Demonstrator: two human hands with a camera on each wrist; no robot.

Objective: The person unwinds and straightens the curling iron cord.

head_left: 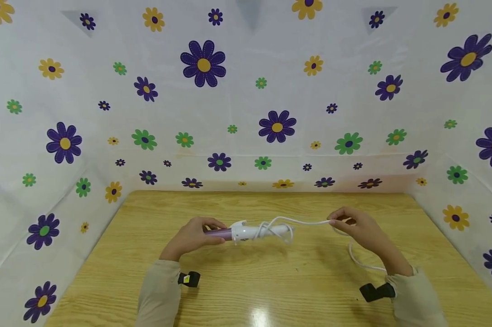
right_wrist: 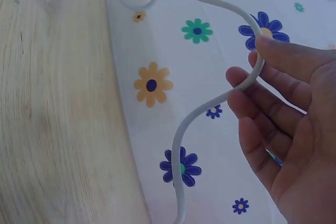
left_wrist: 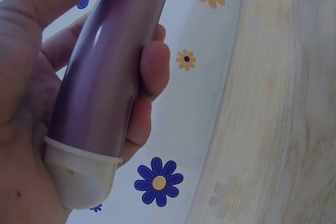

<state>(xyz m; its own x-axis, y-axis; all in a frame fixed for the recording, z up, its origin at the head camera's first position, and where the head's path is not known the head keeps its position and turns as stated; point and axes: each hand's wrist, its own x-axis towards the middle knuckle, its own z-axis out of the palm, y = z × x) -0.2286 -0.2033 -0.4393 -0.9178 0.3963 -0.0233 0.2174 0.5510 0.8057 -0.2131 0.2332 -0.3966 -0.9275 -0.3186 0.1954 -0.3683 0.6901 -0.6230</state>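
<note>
Fingers and thumb of my left hand (head_left: 192, 237) are wrapped round the purple barrel (left_wrist: 105, 77) of a curling iron (head_left: 243, 233). A pale cap (left_wrist: 81, 177) at the barrel's end lies against the palm. The white handle points right, with a lever standing up near the barrel. White cord (head_left: 301, 221) loops loosely around the handle, then stretches across to my right hand (head_left: 360, 229). Thumb and fingertips there pinch the cord (right_wrist: 247, 81), and its remaining length hangs down toward the right forearm. The plug is not visible.
Both hands are above a wooden table (head_left: 270, 277). Flower-printed white sheeting (head_left: 238, 100) rises behind it and on both sides. Black camera mounts (head_left: 192, 279) are strapped at the wrists, below the beige sleeves (head_left: 160, 290).
</note>
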